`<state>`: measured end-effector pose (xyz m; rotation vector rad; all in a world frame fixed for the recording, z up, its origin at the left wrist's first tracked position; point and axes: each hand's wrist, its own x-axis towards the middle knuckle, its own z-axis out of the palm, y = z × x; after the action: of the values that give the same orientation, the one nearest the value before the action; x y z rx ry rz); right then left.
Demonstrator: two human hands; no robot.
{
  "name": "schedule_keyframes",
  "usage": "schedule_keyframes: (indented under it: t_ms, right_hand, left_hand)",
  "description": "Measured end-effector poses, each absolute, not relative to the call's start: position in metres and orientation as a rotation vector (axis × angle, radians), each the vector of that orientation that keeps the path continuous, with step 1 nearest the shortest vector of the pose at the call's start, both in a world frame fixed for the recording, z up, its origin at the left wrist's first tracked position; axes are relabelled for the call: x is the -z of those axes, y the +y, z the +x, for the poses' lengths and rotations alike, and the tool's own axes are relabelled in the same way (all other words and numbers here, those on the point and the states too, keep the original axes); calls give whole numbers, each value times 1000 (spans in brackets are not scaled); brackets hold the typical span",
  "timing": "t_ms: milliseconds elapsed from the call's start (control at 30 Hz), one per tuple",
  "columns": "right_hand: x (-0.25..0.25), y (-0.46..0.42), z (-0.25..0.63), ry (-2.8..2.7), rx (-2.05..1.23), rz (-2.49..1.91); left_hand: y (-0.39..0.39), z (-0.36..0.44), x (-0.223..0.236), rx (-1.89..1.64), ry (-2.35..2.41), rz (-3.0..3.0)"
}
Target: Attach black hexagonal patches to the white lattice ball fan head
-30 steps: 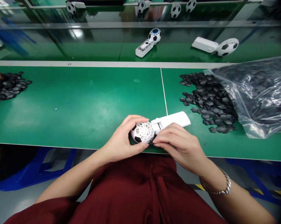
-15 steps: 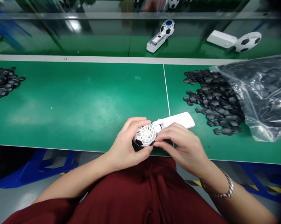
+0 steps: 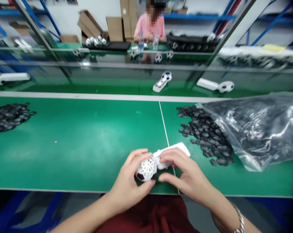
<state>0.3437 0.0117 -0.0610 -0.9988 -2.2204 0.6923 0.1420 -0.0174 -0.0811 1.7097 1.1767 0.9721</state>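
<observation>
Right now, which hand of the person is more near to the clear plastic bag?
The right hand is nearer: it sits left of the clear plastic bag, apart from it. The left hand is farther, left of the right hand, holding the white ball-shaped cage.

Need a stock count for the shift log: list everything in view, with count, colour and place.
White lattice ball with black patches: one, white and black, in the left hand.
Flat plastic handle: one, white, attached to the ball.
Pentagonal patches, left pile: many, black, on the bench.
Pentagonal patches, right pile: many, black, on the bench.
Clear plastic bag: one, transparent, at right, filled with patches.
Green bench mat: one, green, under everything.
Ball-and-handle units: two, white and black, beyond the grey rail.
Co-worker: one, pink top, far behind.
Left hand: one, gripping the ball.
Right hand: one, over the handle.
</observation>
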Motion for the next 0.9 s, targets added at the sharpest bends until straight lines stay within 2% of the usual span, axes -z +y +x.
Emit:
schedule_keyframes:
  t_ms: [133, 233, 433, 567, 633, 767, 900]
  right_hand:
    - [64, 17, 365, -2411, -408, -1131]
    - [68, 15, 371, -2491, -425, -1173]
    - [51, 25, 363, -2271, -1061, -1247]
    - [36, 71, 349, -1857, -1584, -1179]
    - [34, 108, 333, -1638, -1659, -1197]
    - [32, 196, 287, -1532, -1458, -1342]
    - [31, 270, 251, -1609, -1112, -1549]
  left_hand:
    - [-13, 131, 79, -1017, 1168, 1101]
    - [-11, 124, 74, -1064, 1070, 713]
    - [-11, 127, 73, -1237, 836, 457]
    - [-11, 130, 83, -1352, 817, 410]
    - [-11, 130, 89, -1374, 843, 414]
    - [-8, 131, 101, -1373, 837, 442]
    - [-4, 131, 114, -1398, 792, 468]
